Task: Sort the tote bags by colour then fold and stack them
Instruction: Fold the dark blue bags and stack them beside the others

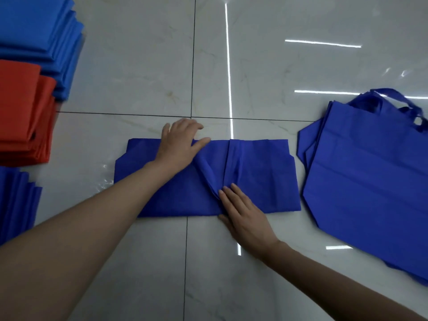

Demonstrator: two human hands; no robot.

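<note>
A dark blue tote bag (261,177) lies on the floor in the middle, folded into a wide band, with a raised crease running down its centre. My left hand (179,144) presses flat on its upper left part, fingers spread. My right hand (243,212) lies flat on the bag's lower edge, fingertips at the foot of the crease. To the right lies a pile of unfolded dark blue tote bags (370,181) with handles at the top.
At the left edge sit folded stacks: lighter blue bags (39,35) at the top, red bags (23,112) below them, dark blue bags (16,202) lowest. The floor is glossy pale tile (139,66) with dark grout lines and light reflections.
</note>
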